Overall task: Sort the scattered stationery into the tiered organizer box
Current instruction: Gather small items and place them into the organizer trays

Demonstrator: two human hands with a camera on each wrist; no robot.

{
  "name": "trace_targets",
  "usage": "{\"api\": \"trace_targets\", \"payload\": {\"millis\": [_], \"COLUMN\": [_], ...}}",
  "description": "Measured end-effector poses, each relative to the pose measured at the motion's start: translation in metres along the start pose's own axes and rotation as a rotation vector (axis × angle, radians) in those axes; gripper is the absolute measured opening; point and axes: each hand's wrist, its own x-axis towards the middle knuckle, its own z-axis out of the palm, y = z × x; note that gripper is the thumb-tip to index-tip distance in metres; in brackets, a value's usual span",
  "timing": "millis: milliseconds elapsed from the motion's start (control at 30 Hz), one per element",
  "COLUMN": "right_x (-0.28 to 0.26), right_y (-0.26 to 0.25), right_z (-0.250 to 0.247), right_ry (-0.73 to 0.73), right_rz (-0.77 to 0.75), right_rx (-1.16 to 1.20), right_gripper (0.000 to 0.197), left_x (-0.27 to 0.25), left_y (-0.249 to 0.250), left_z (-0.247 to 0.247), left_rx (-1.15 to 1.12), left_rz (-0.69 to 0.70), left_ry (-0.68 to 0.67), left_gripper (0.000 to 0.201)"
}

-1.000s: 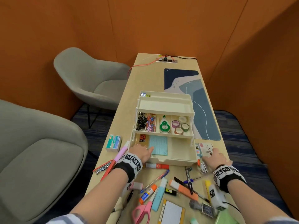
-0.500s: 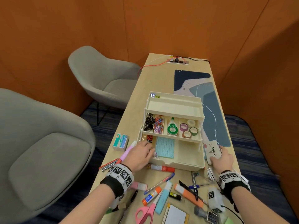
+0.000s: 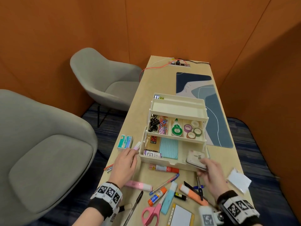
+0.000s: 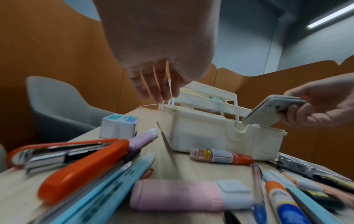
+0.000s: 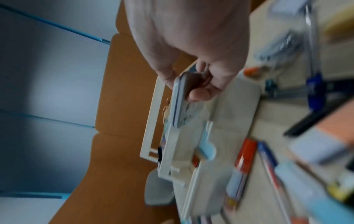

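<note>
The cream tiered organizer box (image 3: 177, 110) stands open mid-table, with clips and tape rolls in its middle tier and cards and a blue pad in the bottom one. My right hand (image 3: 202, 168) grips a flat white ink-pad case (image 3: 194, 159), tilted over the right end of the bottom tier; the left wrist view shows the case (image 4: 272, 109) resting on the box's rim (image 4: 254, 125). My left hand (image 3: 132, 156) hangs open and holds nothing beside the box's front left corner. Loose items lie in front: a red glue tube (image 3: 164, 168), a blue pen (image 3: 164, 181), a pink highlighter (image 3: 140, 185) and pink scissors (image 3: 151, 214).
A staple box (image 3: 125, 141) and a purple highlighter (image 3: 136, 145) lie left of the organizer. A white packet (image 3: 238, 180) sits near the right table edge. Behind the box are a blue desk mat (image 3: 213, 111) and a power strip (image 3: 179, 63). Two grey chairs (image 3: 48, 144) stand left.
My right hand lifted the white case from the table right of the box and carried it left over the bottom tier. My left hand drew back out of the bottom tier.
</note>
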Motion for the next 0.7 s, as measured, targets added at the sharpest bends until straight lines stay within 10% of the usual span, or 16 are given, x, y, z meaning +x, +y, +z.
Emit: {"api": "trace_targets", "payload": {"millis": [267, 700], "right_x": [0.023, 0.07], "right_y": [0.007, 0.034], "right_z": [0.1, 0.17], "right_ry": [-0.271, -0.099], "right_rz": [0.185, 0.082], "right_rx": [-0.102, -0.52], "right_gripper": [0.025, 0.022], "left_x": [-0.029, -0.063], "left_y": [-0.016, -0.035], "left_z": [-0.001, 0.004], "left_rx": [-0.025, -0.018], "left_rz": [-0.064, -0.127], "left_ry": [0.012, -0.022], "left_gripper": [0.017, 0.015]}}
